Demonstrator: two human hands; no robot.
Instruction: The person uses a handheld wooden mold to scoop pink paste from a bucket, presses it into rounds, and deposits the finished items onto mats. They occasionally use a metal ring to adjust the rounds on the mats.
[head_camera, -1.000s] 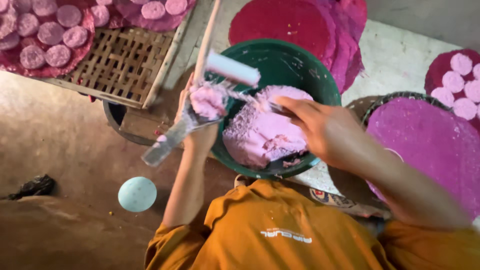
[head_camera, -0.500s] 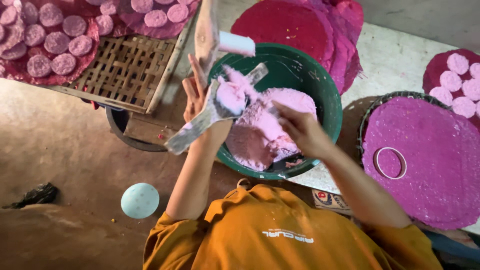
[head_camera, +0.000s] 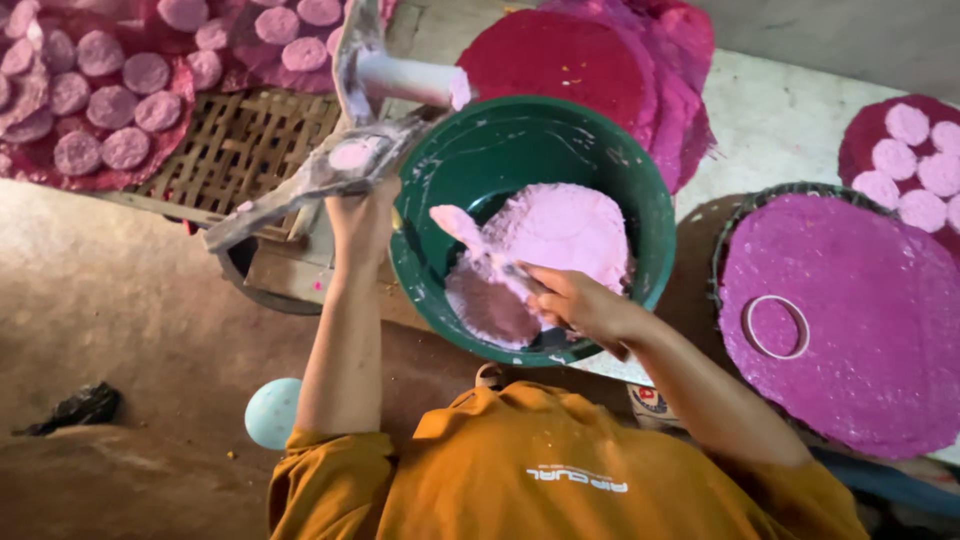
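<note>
Since a moment ago my left hand (head_camera: 362, 215) has carried the flat dough-caked paddle (head_camera: 318, 172) out past the left rim of the green basin (head_camera: 640, 190), and the pink disc (head_camera: 352, 154) now sits flat on it over the woven bamboo rack (head_camera: 235, 150). My fingers are closed around the paddle's underside. My right hand (head_camera: 575, 303) has dropped lower into the basin, near its front rim, and is clamped on a smeared spoon (head_camera: 470, 238) that lies on the pink dough (head_camera: 555, 240). A white roller (head_camera: 408, 78) lies across the basin's far left rim. On the rack's far left corner rest pink discs on a dark red sheet (head_camera: 95, 100). To the right of the basin stands a round tray (head_camera: 735, 225) covered with a purple sheet (head_camera: 860, 330), a white ring (head_camera: 777, 327) lying on it.
</note>
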